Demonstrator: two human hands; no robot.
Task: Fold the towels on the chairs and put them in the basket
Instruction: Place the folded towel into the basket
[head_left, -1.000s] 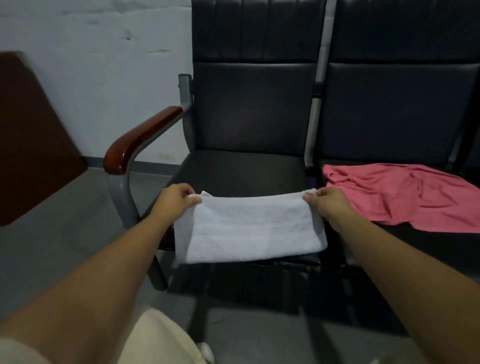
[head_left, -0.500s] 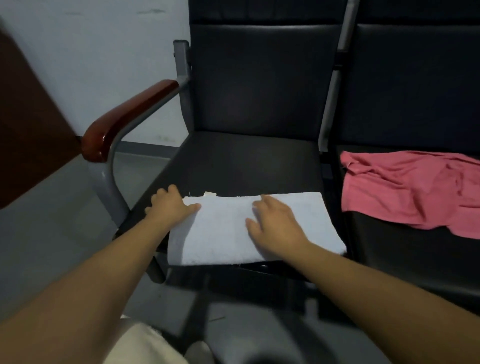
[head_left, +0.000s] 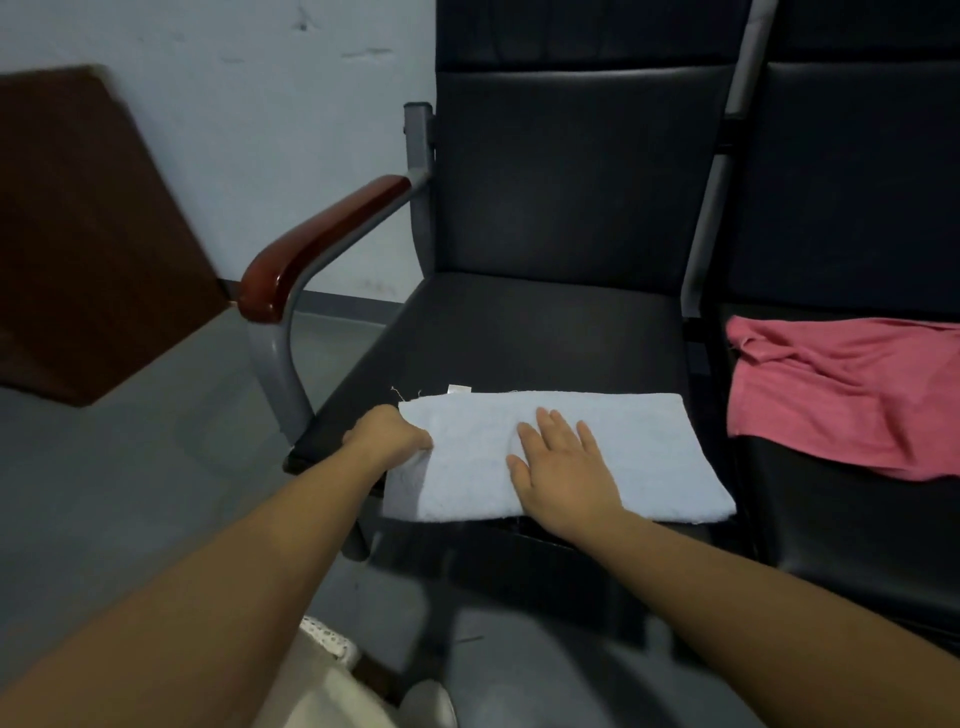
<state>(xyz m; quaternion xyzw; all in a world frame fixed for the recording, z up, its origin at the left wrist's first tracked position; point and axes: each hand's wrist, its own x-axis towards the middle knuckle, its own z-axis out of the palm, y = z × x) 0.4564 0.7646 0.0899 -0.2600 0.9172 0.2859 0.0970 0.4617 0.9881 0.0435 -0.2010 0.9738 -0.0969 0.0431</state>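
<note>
A folded white towel (head_left: 644, 457) lies along the front of the left black chair's seat (head_left: 530, 332), with a small label at its far edge. My left hand (head_left: 387, 441) grips the towel's left end, fingers curled round the edge. My right hand (head_left: 563, 467) lies flat on the towel's middle, fingers straight and spread. A crumpled pink towel (head_left: 841, 395) lies unfolded on the right chair's seat (head_left: 857, 525). No basket is in view.
A wooden armrest (head_left: 317, 249) on a grey metal frame rises left of the seat. A brown board (head_left: 88, 228) leans against the pale wall at the left. Grey floor lies below the chairs.
The towel went from being held up by its two corners to lying flat on the seat. My right hand moved from the right corner to the middle, and my left hand curled round the left end.
</note>
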